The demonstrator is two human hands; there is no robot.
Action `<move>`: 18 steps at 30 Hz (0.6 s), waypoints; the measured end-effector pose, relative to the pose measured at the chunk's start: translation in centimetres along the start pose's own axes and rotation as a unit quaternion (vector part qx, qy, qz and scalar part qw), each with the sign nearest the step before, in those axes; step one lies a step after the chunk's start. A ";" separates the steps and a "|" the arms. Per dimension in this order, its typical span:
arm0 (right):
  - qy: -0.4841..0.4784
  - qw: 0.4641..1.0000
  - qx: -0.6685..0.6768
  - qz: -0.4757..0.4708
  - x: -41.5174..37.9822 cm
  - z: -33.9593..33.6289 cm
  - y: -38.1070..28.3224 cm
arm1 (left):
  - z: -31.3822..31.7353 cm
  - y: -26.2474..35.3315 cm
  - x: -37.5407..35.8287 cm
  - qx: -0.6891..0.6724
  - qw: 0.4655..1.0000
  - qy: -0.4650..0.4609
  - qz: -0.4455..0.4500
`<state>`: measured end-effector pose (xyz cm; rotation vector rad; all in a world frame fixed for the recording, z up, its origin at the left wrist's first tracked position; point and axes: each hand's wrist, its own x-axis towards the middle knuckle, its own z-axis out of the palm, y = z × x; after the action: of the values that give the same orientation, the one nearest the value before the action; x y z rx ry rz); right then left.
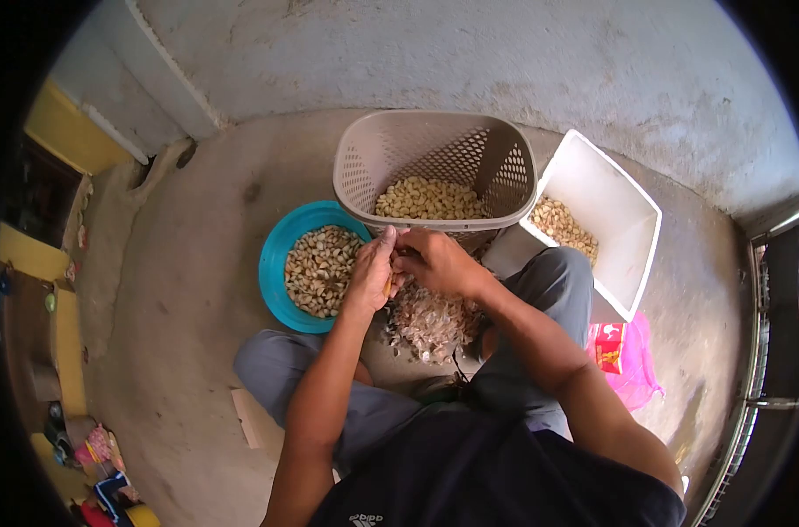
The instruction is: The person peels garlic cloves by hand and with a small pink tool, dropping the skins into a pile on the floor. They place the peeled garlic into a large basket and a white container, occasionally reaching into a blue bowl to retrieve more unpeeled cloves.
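Note:
My left hand (373, 274) and my right hand (441, 262) meet just in front of the basket's near rim. Fingers on both are closed and pressed together; whatever is between them is too small and covered to make out. A narrow yellow-brown edge shows at the left palm. Left of my hands, a turquoise basin (270, 279) holds unpeeled garlic cloves (322, 268). Pale peeled cloves (427, 198) lie in the bottom of a grey-brown perforated basket (408, 132). Beneath my hands is a heap of papery garlic skins (433, 325) between my legs.
To the right a white foam box (597, 180) stands tilted, with more cloves (564, 228) inside. A pink net bag (632, 364) with a red packet (608, 347) lies by my knee. The wall (505, 61) rises behind the basket. Piled items (96, 448) sit far left.

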<state>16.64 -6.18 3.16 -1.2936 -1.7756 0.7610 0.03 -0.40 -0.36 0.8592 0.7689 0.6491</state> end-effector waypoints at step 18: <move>0.096 0.921 0.357 0.118 -0.4 -0.2 -1.8 | 1.8 0.8 -1.9 -0.197 0.978 -0.064 0.014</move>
<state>16.02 -7.11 4.65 -1.0286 -1.0291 1.2280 0.25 -2.15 1.64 0.5411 0.4893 0.7348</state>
